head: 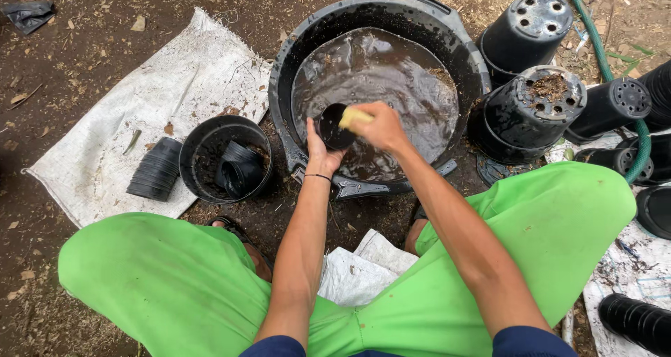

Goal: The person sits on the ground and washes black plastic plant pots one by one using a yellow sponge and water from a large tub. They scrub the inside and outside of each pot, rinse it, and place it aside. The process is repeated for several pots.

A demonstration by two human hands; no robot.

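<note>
I am holding a small black pot (334,126) in my left hand (319,154), with the fingers wrapped around its underside and wall, so that its open mouth is facing up toward me. My right hand (381,126) is pinching a yellow sponge (354,117) between thumb and fingers and pressing it against the pot's rim. Both hands are working over the near side of a large black tub (461,56), which is holding muddy brown water (377,77). To my left, a black bucket (192,147) containing more small pots is standing on a white woven sack (140,105), just beside a stack of nested pots (155,170). To my right, upturned black pots (535,109) are sitting near a green hose (594,28).
</note>
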